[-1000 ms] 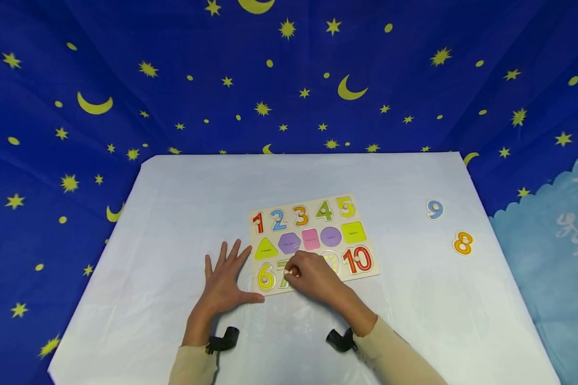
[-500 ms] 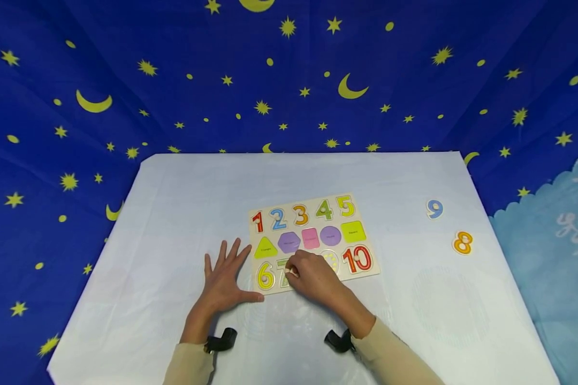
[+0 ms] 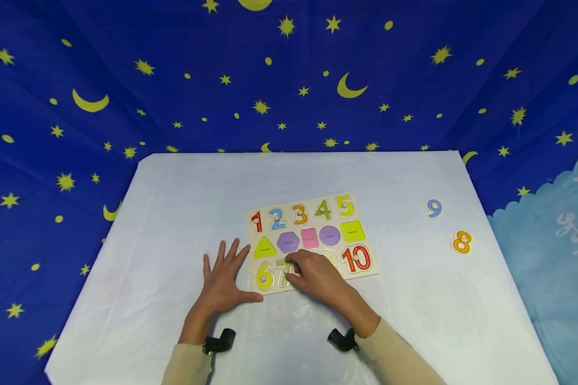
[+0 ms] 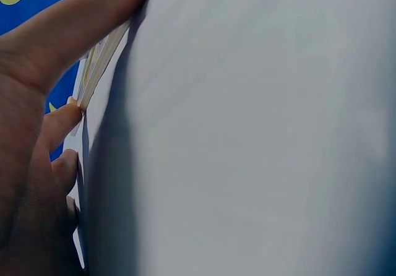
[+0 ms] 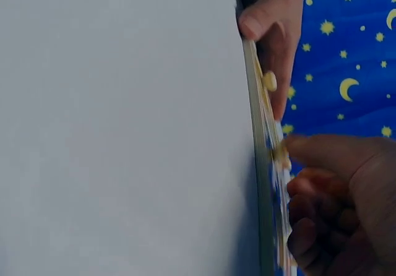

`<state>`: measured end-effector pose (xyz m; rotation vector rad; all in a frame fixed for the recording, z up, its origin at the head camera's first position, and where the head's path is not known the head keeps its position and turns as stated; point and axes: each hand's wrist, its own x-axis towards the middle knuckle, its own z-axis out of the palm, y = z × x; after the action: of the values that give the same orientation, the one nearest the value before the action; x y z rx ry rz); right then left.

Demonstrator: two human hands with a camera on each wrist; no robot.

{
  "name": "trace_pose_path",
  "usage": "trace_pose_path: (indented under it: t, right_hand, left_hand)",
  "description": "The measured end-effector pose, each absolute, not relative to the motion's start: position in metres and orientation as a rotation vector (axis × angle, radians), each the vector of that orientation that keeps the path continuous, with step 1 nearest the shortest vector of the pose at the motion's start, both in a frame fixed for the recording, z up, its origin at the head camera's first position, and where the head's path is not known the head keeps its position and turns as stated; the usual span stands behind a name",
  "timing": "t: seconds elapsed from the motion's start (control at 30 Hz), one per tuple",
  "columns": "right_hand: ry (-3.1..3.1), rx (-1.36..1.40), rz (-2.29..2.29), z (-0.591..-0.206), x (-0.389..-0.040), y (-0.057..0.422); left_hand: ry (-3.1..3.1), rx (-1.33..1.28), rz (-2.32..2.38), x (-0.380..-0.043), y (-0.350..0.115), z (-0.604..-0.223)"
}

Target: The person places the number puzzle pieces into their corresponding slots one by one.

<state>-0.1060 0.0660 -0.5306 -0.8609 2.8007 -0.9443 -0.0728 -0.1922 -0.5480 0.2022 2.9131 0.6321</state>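
Note:
A wooden number puzzle board (image 3: pixel 318 203) lies slightly turned on the table, its pegged number pieces in two rows with coloured shapes between. The green 7 piece (image 3: pixel 281 263) sits in the lower row beside the yellow 6 piece (image 3: pixel 264 276). Over the 7 hovers my right hand (image 3: pixel 320 278), thumb and index finger parted around its knob (image 3: pixel 286 270), which shows between them. That hand covers the slot right of the 7 and part of a dotted slot (image 3: pixel 332 258). My left hand (image 3: pixel 222 283) lies with fingers spread at the board's left edge, its thumb by the lower corner.
A blue 9 piece (image 3: pixel 433 208) and an orange 8 piece (image 3: pixel 461 242) lie loose on the white table (image 3: pixel 414 299) to the right. A blue curtain (image 3: pixel 183 96) with stars and moons hangs behind. Both wrists wear black camera mounts (image 3: pixel 220 340).
My right thumb and index finger have parted from the 7's knob, which now shows between them. The left hand and the loose pieces stay where they were.

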Motion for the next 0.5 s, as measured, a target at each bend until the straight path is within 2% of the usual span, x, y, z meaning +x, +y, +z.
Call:
trace_pose_path:
  t: [0.37, 0.5]
  right_hand:
    - [2.951, -0.667, -1.217, -0.519, -0.132, 0.136]
    - [2.956, -0.483, -1.257, -0.52, -0.136, 0.173]
  left_hand:
    - [2.915, 0.174, 0.653, -0.074, -0.192, -0.547]
    - [2.913, 0.181, 0.662, -0.073, -0.189, -0.55]
